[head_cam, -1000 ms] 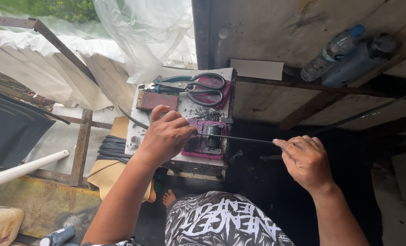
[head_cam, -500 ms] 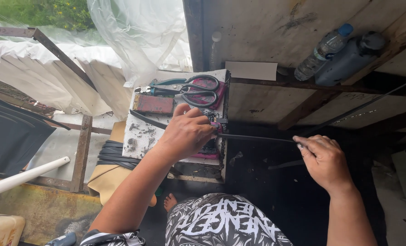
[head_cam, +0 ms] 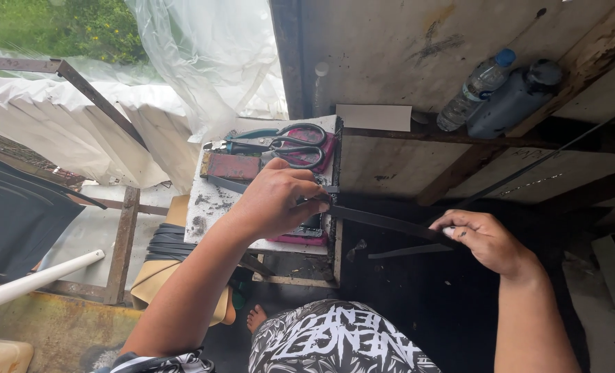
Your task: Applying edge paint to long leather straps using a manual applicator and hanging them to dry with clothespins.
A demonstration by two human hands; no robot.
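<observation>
Head camera looks down on a black strap [head_cam: 383, 222], a flat dark band stretched between the person's two hands. The left hand [head_cam: 276, 200] rests on a small worn board [head_cam: 211, 200], its fingers [head_cam: 311, 195] curled together and pressed down on the strap's near end, right at the board's edge. From under those fingers the band runs out to the right hand [head_cam: 483, 238], whose thumb and fingertips are pinched shut on it, well off the board and over the dark space below. A second, thinner dark strip [head_cam: 401, 253] lies just beneath the right hand's fingers; whether it touches them I cannot tell.

Just beyond the left fingers, on the far part of the board, lie large scissors [head_cam: 287, 141] with dark handles, on something pink. Beside them, to the outer side of the left hand, sits a rusty reddish block [head_cam: 233, 166]. Another length of black band passes under the left hand's knuckles, slanting across the board.

Further out past the right hand, a clear plastic bottle [head_cam: 476, 86] with a blue cap leans on a wooden ledge, touching a dark bottle [head_cam: 518, 100] next to it. A pale paper slip [head_cam: 374, 117] lies on the same ledge. Far beyond the left hand hangs clear plastic sheeting [head_cam: 204, 62]. Below the left forearm, a coil of black strapping [head_cam: 164, 245] sits near a white pipe [head_cam: 35, 280].
</observation>
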